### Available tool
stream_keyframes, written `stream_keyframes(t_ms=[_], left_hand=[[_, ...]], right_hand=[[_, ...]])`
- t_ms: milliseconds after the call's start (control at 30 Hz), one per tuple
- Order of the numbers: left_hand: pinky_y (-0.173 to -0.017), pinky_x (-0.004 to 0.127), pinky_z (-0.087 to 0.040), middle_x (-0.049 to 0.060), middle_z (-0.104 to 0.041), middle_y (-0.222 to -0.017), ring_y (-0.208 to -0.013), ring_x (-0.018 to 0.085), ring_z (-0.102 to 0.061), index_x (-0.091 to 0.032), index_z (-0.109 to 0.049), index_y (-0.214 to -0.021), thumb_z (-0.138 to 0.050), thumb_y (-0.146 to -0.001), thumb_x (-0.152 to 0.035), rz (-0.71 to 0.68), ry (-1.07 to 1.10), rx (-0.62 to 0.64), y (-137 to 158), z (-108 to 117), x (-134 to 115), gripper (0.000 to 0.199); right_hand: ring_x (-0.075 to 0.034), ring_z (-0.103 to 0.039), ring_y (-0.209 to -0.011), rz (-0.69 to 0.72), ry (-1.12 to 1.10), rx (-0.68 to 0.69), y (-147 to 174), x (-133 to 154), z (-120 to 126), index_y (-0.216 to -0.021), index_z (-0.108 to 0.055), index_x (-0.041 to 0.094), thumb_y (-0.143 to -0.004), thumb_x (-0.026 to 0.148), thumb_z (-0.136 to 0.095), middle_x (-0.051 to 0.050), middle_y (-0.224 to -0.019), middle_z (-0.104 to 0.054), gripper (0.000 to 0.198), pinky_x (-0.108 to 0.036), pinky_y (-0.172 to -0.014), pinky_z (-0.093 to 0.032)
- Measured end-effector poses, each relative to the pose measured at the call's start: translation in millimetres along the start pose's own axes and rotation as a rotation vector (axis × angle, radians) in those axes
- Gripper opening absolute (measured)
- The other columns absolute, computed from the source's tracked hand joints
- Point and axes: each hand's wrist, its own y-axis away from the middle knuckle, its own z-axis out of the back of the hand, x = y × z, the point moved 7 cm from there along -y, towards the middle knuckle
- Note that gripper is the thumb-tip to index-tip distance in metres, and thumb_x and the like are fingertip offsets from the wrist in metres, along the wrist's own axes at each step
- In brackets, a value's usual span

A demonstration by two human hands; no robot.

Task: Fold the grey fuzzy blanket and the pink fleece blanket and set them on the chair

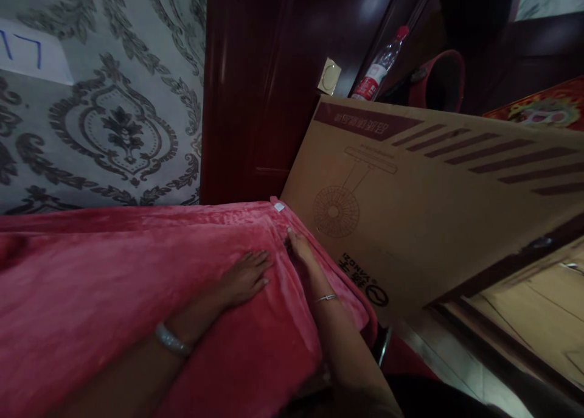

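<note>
A plush red-pink blanket [137, 272] is spread out in layers, with a fold along its right side. My left hand [247, 277] lies palm down on top of it, fingers stretched and a little apart. At the folded right edge, my right hand [298, 247] is closed on the blanket, its fingers partly hidden by the cloth and in shadow. Just beyond that hand, a small white label [278, 207] shows at the blanket's far corner. Both wrists wear silvery bracelets.
A large cardboard box [410, 205] with a printed fan drawing stands close on the right. On it are a plastic bottle [376, 71] with a red cap and a reddish band-like loop [438, 80]. A dark red wooden panel [255, 89] and patterned wallpaper [123, 120] rise behind.
</note>
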Motion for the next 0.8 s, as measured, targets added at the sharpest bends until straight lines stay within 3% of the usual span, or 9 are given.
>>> stream_keyframes(t_ms=[100,200,333,433,567,633,700,800], left_hand=[[-0.124,0.053,-0.025,0.014,-0.043,-0.156,-0.148,0.028,-0.035,-0.018,-0.049,-0.146,-0.041,-0.098,-0.037,-0.021,0.015,-0.002,0,-1,-1,0.053],[-0.123,0.051,-0.026,0.012,-0.05,-0.151,-0.146,0.027,-0.038,-0.019,-0.055,-0.142,-0.038,-0.098,-0.036,-0.043,0.027,-0.009,-2,-1,-3,0.049],[-0.123,0.051,-0.027,0.014,-0.047,-0.153,-0.146,0.028,-0.039,-0.016,-0.054,-0.143,-0.04,-0.098,-0.035,0.005,0.012,0.024,-1,4,-11,0.051],[-0.121,0.049,-0.031,0.016,-0.049,-0.151,-0.142,0.029,-0.043,-0.014,-0.056,-0.14,-0.042,-0.097,-0.037,-0.007,-0.012,0.074,19,14,-32,0.051],[-0.114,0.047,-0.041,0.014,-0.057,-0.143,-0.131,0.03,-0.054,-0.019,-0.061,-0.134,-0.046,-0.094,-0.044,-0.093,-0.074,0.071,93,21,-64,0.049],[-0.111,0.05,-0.043,0.011,-0.056,-0.145,-0.131,0.033,-0.054,-0.024,-0.056,-0.138,-0.055,-0.089,-0.046,-0.098,-0.144,-0.01,144,20,-69,0.054],[-0.107,0.05,-0.045,0.012,-0.06,-0.139,-0.124,0.034,-0.057,-0.025,-0.058,-0.135,-0.06,-0.084,-0.049,-0.094,-0.219,-0.082,192,15,-68,0.057],[-0.099,0.048,-0.049,0.011,-0.068,-0.123,-0.109,0.032,-0.062,-0.026,-0.066,-0.122,-0.051,-0.087,-0.045,0.066,-0.261,-0.123,242,9,-47,0.043]], right_hand=[[-0.015,-0.047,-0.049,-0.088,-0.058,0.1,51,-5,12,-0.062,-0.056,0.021,-0.079,0.075,-0.049,0.0,-0.055,-0.053,0.057,-0.027,-0.051,-0.039],[-0.014,-0.049,-0.056,-0.083,-0.093,0.117,111,-7,27,-0.068,-0.058,0.02,-0.073,0.071,-0.06,0.001,-0.063,-0.056,0.052,-0.026,-0.055,-0.039],[-0.014,-0.047,-0.061,-0.024,-0.09,0.041,175,-14,46,-0.066,-0.057,0.021,-0.07,0.06,-0.065,0.002,-0.064,-0.053,0.041,-0.027,-0.059,-0.039],[-0.014,-0.044,-0.058,-0.021,-0.065,-0.081,199,-21,56,-0.061,-0.053,0.022,-0.068,0.058,-0.062,0.003,-0.059,-0.049,0.038,-0.027,-0.057,-0.036],[-0.014,-0.04,-0.057,-0.022,-0.044,-0.217,215,-25,62,-0.06,-0.048,0.023,-0.07,0.06,-0.055,0.004,-0.057,-0.044,0.039,-0.027,-0.055,-0.032],[-0.015,-0.04,-0.059,-0.015,-0.053,-0.285,221,-27,64,-0.062,-0.046,0.024,-0.074,0.061,-0.049,0.004,-0.059,-0.043,0.039,-0.027,-0.056,-0.034],[-0.015,-0.04,-0.061,-0.01,-0.06,-0.339,228,-29,66,-0.063,-0.044,0.025,-0.075,0.061,-0.045,0.003,-0.059,-0.043,0.039,-0.027,-0.057,-0.035],[-0.016,-0.04,-0.06,-0.006,-0.05,-0.385,234,-33,64,-0.061,-0.046,0.025,-0.073,0.062,-0.045,0.002,-0.058,-0.043,0.039,-0.028,-0.057,-0.035]])
